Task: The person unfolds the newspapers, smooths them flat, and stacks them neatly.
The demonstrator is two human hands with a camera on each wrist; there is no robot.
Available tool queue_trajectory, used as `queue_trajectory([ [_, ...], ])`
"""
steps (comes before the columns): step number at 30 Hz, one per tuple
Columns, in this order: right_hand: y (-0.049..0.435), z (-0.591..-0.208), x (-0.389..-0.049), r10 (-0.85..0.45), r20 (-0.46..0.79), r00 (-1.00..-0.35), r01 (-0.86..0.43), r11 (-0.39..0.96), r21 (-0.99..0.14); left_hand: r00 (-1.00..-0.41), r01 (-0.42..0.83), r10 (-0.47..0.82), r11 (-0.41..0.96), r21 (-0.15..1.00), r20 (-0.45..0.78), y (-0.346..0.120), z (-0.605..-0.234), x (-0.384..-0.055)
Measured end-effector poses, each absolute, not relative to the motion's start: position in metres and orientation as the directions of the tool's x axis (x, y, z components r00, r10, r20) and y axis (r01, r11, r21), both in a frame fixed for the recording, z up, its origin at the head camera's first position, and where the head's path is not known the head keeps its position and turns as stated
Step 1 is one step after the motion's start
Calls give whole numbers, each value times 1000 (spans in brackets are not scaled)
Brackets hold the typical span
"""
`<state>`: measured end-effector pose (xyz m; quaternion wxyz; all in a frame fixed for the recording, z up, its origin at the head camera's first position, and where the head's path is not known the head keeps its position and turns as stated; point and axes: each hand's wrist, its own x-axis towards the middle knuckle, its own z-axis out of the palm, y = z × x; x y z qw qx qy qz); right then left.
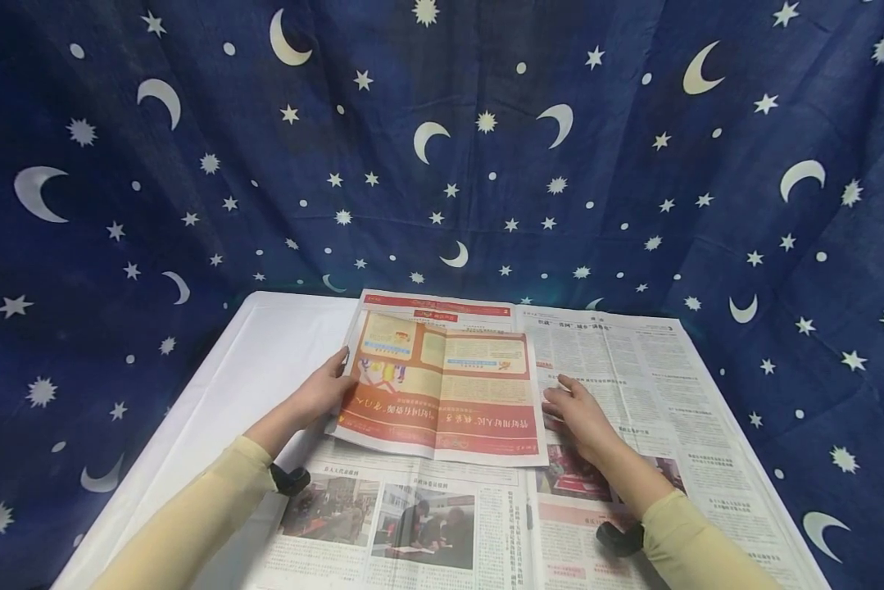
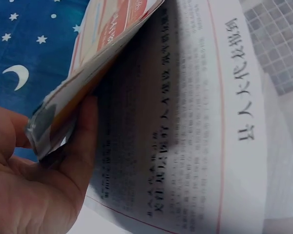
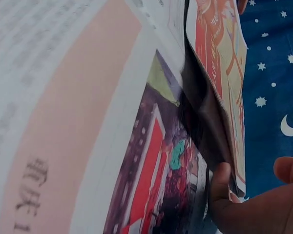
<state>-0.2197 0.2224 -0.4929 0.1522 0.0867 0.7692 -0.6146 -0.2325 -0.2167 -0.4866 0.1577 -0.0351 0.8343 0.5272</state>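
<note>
A folded newspaper [image 1: 486, 401] with orange and red pages lies over a large spread newspaper [image 1: 677, 410] in the head view. My left hand [image 1: 327, 385] grips its left edge. In the left wrist view, the hand [image 2: 44, 180] has the thick folded edge between thumb and fingers, lifted off the printed sheet [image 2: 244, 185] below. At the opposite side, my right hand [image 1: 582, 422] is by the right edge, fingers loosely spread. Its thumb touches the lower corner of the folded newspaper [image 3: 234, 112] in the right wrist view, while another finger stands apart from it.
Under the newspapers is a table with a white cover [image 1: 265, 344], bare on the left side. A dark blue curtain [image 1: 383, 229] with moons and stars hangs close behind the table's far edge. Grey tiled floor [image 2: 278, 44] shows in the left wrist view.
</note>
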Motion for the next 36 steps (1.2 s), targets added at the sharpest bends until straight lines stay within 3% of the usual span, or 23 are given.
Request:
queue_trajectory([
  [12, 217, -501, -225, -64, -358, -931, 325, 298, -897, -947, -221, 100, 489, 844, -306, -209, -494, -226],
  [21, 226, -499, -214, -68, -290, -955, 240, 400, -885, -939, -269, 118, 337, 902, -324, -203, -495, -216],
  [28, 238, -497, -198, -73, -298, -952, 250, 380, -891, -920, -293, 208, 203, 934, -333, -195, -500, -204],
  [36, 246, -497, -182, -66, -316, -946, 273, 357, -893, -906, -312, 243, 171, 935, -347, -191, -500, -193],
])
